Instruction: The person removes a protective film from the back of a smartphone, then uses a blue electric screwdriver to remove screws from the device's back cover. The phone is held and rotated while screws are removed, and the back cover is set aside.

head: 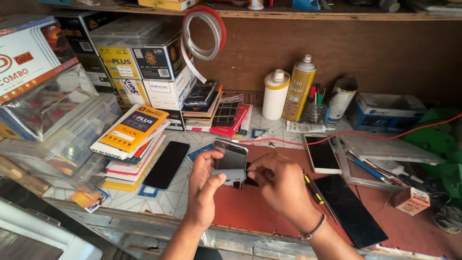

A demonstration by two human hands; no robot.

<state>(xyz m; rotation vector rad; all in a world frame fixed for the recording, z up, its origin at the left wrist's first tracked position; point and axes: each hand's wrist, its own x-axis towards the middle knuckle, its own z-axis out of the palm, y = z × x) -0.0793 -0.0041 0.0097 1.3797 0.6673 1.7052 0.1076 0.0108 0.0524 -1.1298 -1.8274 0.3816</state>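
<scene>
While the left hand [204, 180] props up a phone [231, 161] from below, thumb and fingers closed round its lower left edge, the right hand [276, 180] comes in from the other side with its fingertips pinched at the phone's lower right corner. Can't tell if those fingers have anything small between them, they're bunched too tight. So both grips are closed on the phone, which sits tilted just above the red mat [250, 207] on the tabletop [168, 202], glass facing up and catching glare.

Left of the phone lies a black screen panel [166, 164], flat, and further left a stack of yellow packets [132, 130]. Right of the phone there's a white phone [321, 154] face up, and below that a long dark panel [350, 210] lying at an angle. A screwdriver [313, 190] rests just beside the right wrist. Behind the phone, against the back wall, stand a white bottle [275, 95] and a gold spray can [299, 89], touching each other. A red wire [356, 135] runs off to the right from behind the phone.
</scene>
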